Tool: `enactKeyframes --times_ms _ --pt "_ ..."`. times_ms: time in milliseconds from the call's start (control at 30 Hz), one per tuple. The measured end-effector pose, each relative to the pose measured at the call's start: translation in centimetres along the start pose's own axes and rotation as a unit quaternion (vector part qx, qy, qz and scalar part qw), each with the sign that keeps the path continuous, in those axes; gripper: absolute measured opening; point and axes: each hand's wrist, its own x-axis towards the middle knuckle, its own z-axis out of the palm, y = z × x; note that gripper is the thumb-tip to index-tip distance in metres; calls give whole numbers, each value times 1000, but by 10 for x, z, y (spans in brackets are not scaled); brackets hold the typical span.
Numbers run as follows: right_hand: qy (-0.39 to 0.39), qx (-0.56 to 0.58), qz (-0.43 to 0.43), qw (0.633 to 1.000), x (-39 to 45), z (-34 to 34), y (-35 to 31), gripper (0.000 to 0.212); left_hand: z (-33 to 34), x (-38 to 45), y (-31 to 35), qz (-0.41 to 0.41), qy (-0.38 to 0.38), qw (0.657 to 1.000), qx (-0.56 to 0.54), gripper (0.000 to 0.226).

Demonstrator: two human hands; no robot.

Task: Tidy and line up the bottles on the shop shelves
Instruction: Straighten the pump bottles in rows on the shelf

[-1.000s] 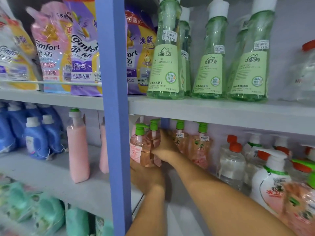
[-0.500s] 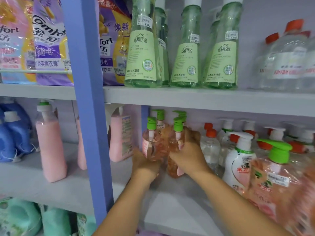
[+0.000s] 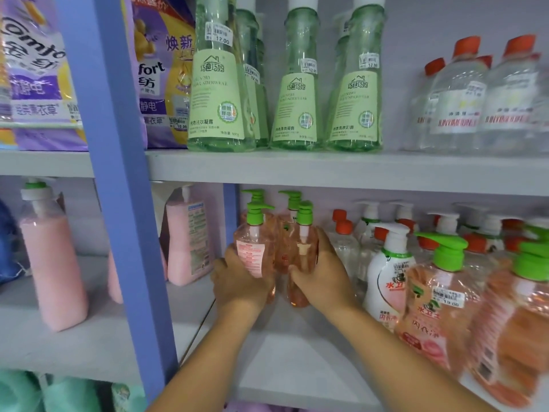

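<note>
Middle shelf (image 3: 297, 352), left end by the blue post (image 3: 118, 203). Four pink pump bottles, green tops, all upright in two rows. Left hand (image 3: 237, 281) wraps the front-left bottle (image 3: 252, 251); right hand (image 3: 323, 275) wraps the front-right bottle (image 3: 303, 251). The two touch, directly ahead of the hands. Two more (image 3: 289, 203) stand just behind. Each hand is nearest its own bottle.

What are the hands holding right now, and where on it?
Each grips a peach pump bottle by its lower body: the left hand the left bottle, the right hand the right bottle. Neither touches a green pump top.
</note>
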Motion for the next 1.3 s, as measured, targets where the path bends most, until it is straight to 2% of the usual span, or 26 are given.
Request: enactKeyframes --times_ms 133,267,400,467,533,600,667,733,800,933,1000,1067,1167,1233,1300 --pt "-29 75 44 996 1 3 4 80 6 5 -1 -8 -9 999 -47 96" --pt "-49 121 41 991 1 16 14 72 8 3 -8 -6 -19 992 -127 66" --pt "-18 148 39 988 0 23 16 54 10 6 -6 2 -39 988 -151 54" --pt "11 129 33 991 -5 30 8 60 12 14 -1 1 -64 986 -152 52" --pt "55 33 37 997 -13 40 -2 82 13 23 1 -3 -87 986 -143 54" --pt "60 3 25 998 -16 46 -3 97 15 30 1 0 -101 984 -144 54" --pt "3 77 31 997 -14 40 -1 97 18 27 -3 7 -92 983 -159 55" --pt "-47 140 50 988 -10 34 5 87 23 23 -7 15 -62 983 -173 59" --pt "-23 133 47 990 -10 33 9 93 27 21 -7 19 -40 984 -171 59" --pt "74 52 38 995 -9 51 6 115 25 23 -5 21 -39 983 -181 48" --pt "58 43 28 997 -2 56 7 113 24 25 -7 25 -45 981 -185 44" --pt "10 96 31 995 3 51 9 111 26 26 -9 24 -51 980 -191 45" --pt "-17 152 40 987 6 40 15 121 27 26 -11 21 -49 976 -211 48" --pt "2 98 32 995 3 44 20 122 29 27 -11 32 -47 976 -208 48" --pt "53 22 25 998 1 54 19 120 28 27 -12 34 -33 978 -204 46"
